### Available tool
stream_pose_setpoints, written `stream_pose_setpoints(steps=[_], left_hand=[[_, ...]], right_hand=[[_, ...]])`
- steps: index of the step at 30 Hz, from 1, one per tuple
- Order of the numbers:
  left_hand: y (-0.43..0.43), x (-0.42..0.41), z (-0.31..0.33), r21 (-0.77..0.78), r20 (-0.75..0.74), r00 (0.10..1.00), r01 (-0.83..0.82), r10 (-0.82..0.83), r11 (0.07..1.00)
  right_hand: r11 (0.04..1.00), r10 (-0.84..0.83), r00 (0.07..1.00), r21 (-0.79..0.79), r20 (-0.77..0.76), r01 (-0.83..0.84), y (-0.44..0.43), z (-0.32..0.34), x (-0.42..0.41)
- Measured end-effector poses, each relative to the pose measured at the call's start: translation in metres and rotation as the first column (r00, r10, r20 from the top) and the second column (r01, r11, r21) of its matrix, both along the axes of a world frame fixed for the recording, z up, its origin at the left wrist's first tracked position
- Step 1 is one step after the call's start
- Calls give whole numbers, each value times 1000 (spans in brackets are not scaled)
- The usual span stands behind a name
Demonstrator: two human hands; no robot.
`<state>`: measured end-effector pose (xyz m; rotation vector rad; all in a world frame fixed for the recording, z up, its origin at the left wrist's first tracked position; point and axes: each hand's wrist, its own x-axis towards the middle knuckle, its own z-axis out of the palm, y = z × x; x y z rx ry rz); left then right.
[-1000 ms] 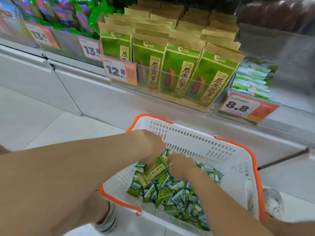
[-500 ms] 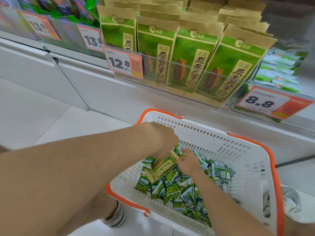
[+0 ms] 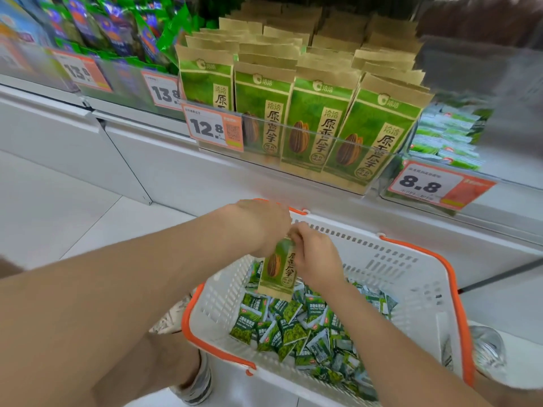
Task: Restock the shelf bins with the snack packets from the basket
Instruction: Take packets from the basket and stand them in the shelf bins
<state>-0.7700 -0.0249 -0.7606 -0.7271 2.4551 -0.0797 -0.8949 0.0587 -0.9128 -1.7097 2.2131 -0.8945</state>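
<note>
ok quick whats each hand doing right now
Left hand: closed, holding the top of the seed packet.
Right hand: closed, pinching the same packet's top.

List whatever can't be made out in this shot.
Head view: the sunflower seed packet's top edge is covered by the left hand and right hand.
Head view: the small green packets in the bin behind the 8.8 tag are blurred, so their print is unreadable.
Head view: the basket's near corner is cut off by the bottom edge.
</note>
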Motion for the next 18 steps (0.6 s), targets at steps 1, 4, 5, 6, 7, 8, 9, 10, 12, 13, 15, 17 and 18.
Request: stream_pose_setpoints(steps=[1,4,5,6,7,8,9,10,12,13,15,17,18], left_hand=[[-5,1,9,31,-15,1000,-19,20,999],[-15,8,35,239,-201,953,-177,227,955],[-17,9,42,363,-265,906,-224,331,904],[-18,11,45,477,-312,848,-251,429,843],[-17,13,47,584,-338,786,-256,517,770],[-12,15,50,685,-350,722,-238,597,689],[-8,15,55,766,-365,654,-193,663,613],[-4,16,58,823,-389,576,-134,719,553],[2,17,66,859,-452,421,-31,786,511],[4,18,71,860,-474,365,-4,801,511],[7,19,80,857,-499,304,34,811,514],[9,21,86,852,-517,239,58,822,520],[10,21,89,848,-528,208,67,824,526]], right_hand=[[996,-2,994,-88,-111,-8,0,15,-1],[938,-46,973,-345,-224,-36,3,53,-3],[910,-62,975,-413,-213,-32,5,65,-4],[881,-71,981,-472,-181,-24,7,76,-4],[852,-78,987,-523,-137,-5,8,87,-5],[822,-86,993,-569,-81,25,10,99,-5],[793,-96,995,-605,-12,69,12,112,-4],[768,-103,991,-627,80,131,14,125,-1],[740,-92,950,-617,300,266,16,146,3],[735,-69,916,-601,395,314,17,154,5],[743,-40,864,-563,501,361,21,168,6],[783,-20,845,-517,534,345,24,179,8],[802,-4,848,-505,529,319,25,185,8]])
